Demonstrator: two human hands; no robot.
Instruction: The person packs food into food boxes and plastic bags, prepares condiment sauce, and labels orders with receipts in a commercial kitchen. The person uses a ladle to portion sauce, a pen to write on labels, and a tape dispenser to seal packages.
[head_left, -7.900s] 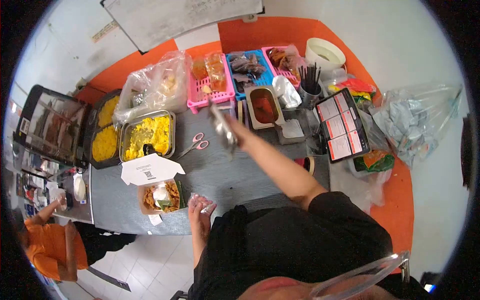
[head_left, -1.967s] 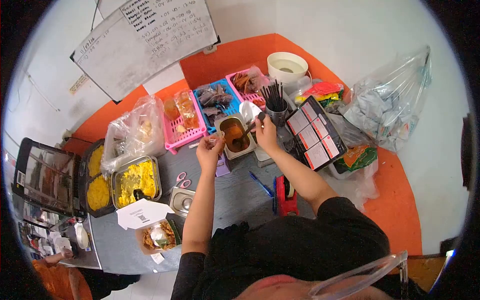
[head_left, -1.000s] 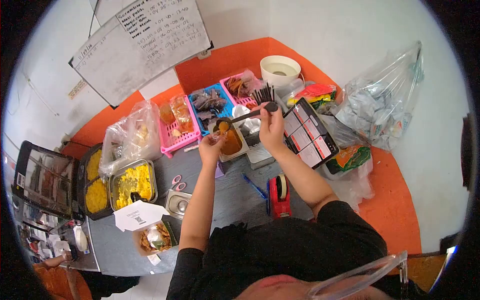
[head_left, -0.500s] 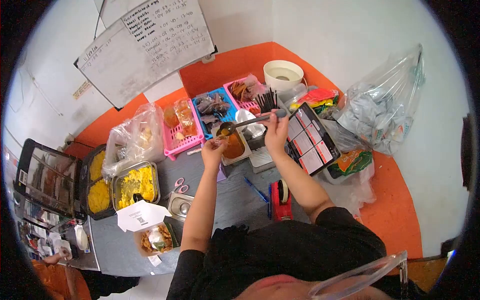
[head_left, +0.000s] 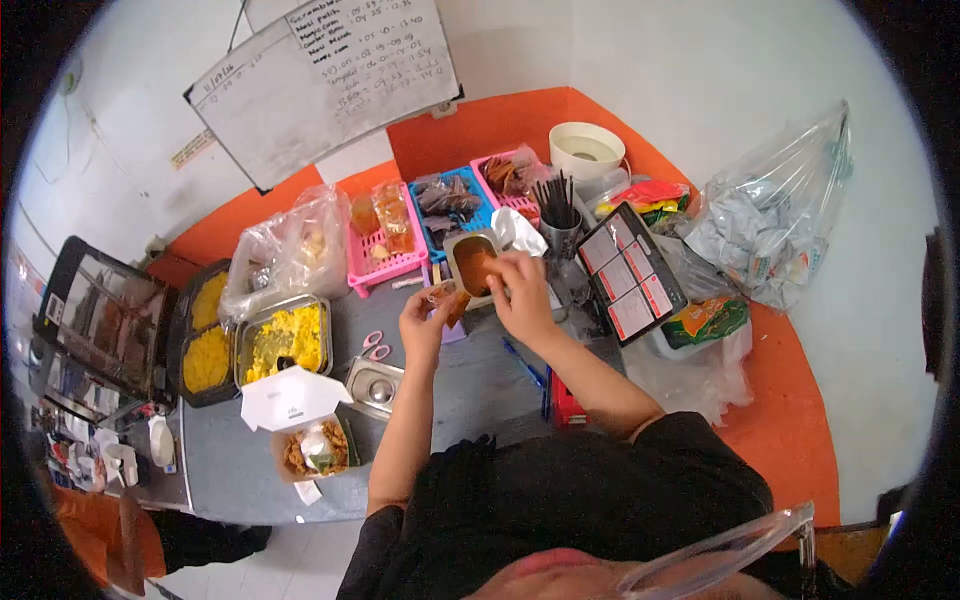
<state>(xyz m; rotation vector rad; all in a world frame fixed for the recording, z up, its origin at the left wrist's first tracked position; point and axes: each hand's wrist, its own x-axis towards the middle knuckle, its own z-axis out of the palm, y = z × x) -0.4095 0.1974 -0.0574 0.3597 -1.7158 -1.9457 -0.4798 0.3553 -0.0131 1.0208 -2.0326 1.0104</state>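
My left hand (head_left: 424,325) pinches a small clear plastic bag (head_left: 440,292), with brown-orange sauce (head_left: 458,306) showing at its lower side. Just to the right, my right hand (head_left: 522,302) has its fingers bent together at the near right edge of a metal container (head_left: 453,248) of orange-brown sauce. What those fingers hold, if anything, I cannot tell. An open paper box (head_left: 295,400) with fried pieces and a white topping sits left of my left forearm. Near it lie pink-handled scissors (head_left: 375,346) and a small metal tub (head_left: 376,388).
Yellow food fills a metal tray (head_left: 325,335) and black trays (head_left: 185,365) at left. Behind stand a pink basket (head_left: 362,278), a blue basket (head_left: 430,245) and a cup of black straws (head_left: 562,238). A tablet (head_left: 632,272) leans at right. Another person's orange sleeve (head_left: 95,540) shows lower left.
My right hand has come down from the raised black ladle to beside the sauce container; the ladle no longer shows. My left hand still holds the small bag. The view has shifted slightly.
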